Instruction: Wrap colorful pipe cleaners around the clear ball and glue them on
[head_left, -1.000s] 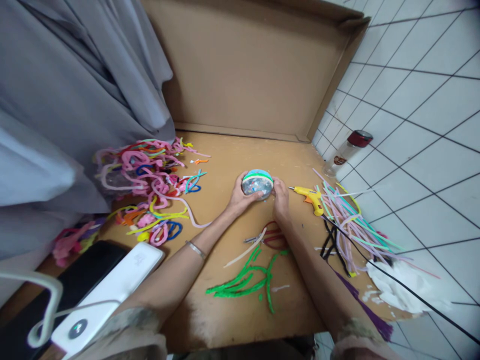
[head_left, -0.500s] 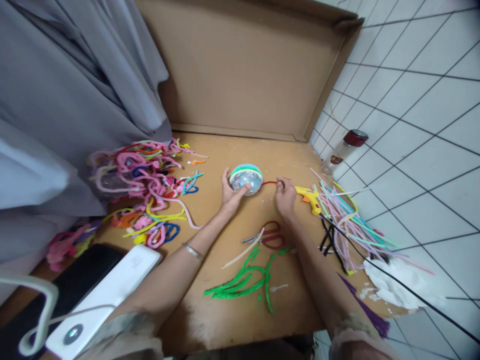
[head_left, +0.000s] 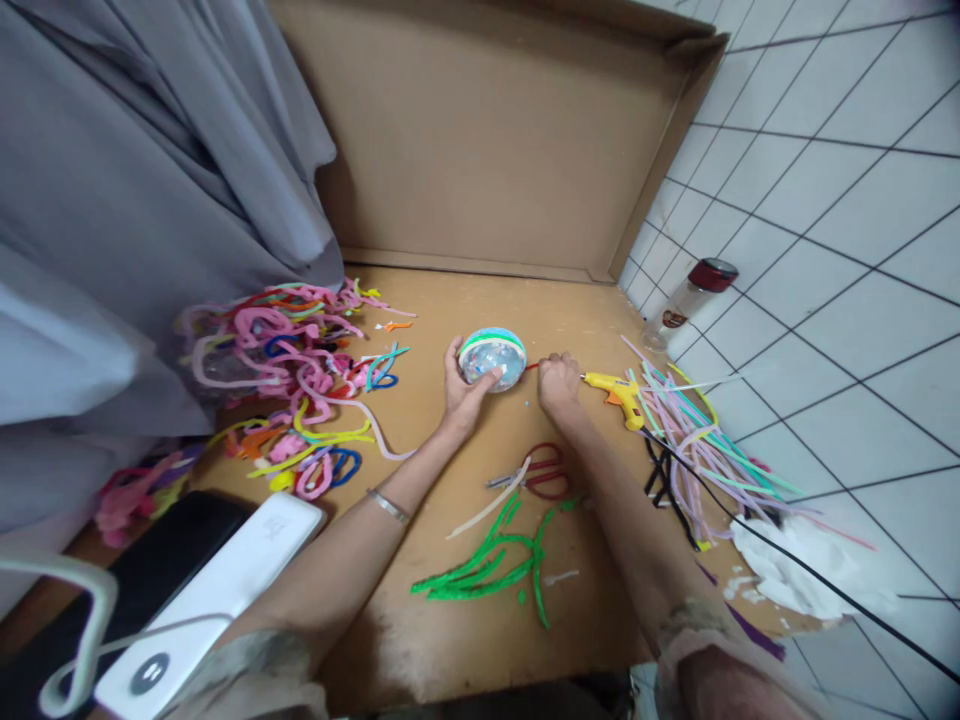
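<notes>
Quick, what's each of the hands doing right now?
Left hand: closed around the side of a round ball.
Right hand: closed, apparently holding a red strand.

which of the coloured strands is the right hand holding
The red strand: a short bit shows between the right hand and the ball, whereas the green strands lie loose on the table.

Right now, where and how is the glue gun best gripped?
Probably by its handle, from the near right side, clear of the tip: the glue gun lies tip toward the right hand, handle slanting toward the wearer.
</notes>
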